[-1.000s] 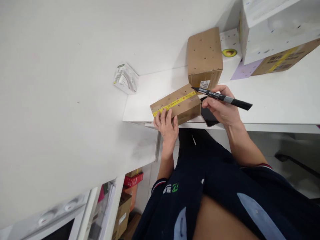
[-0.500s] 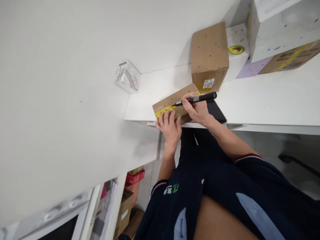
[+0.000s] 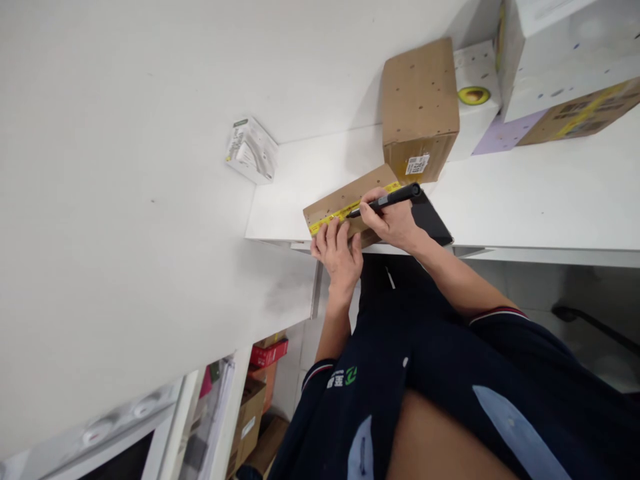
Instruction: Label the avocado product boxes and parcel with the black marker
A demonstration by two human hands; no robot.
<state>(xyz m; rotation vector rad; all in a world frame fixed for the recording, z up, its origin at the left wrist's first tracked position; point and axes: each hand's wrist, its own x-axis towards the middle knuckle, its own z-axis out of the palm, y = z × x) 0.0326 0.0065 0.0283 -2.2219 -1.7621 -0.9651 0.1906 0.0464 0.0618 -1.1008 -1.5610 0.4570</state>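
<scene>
A flat brown cardboard box with a strip of yellow tape along its top lies at the front edge of a white shelf. My left hand presses on the box's near side, fingers lying flat against it. My right hand grips a black marker pen. The pen's tip touches the top of the box beside the yellow tape. A dark flat device lies under my right wrist on the shelf.
A taller brown box with a white label stands just behind. Behind it are a white box with an avocado picture and larger boxes. A small white packet sits left by the wall. Cartons stand on the floor below.
My right hand swung the marker from pointing away over the box down onto the box top, tip on the cardboard. My left hand stayed on the box.
</scene>
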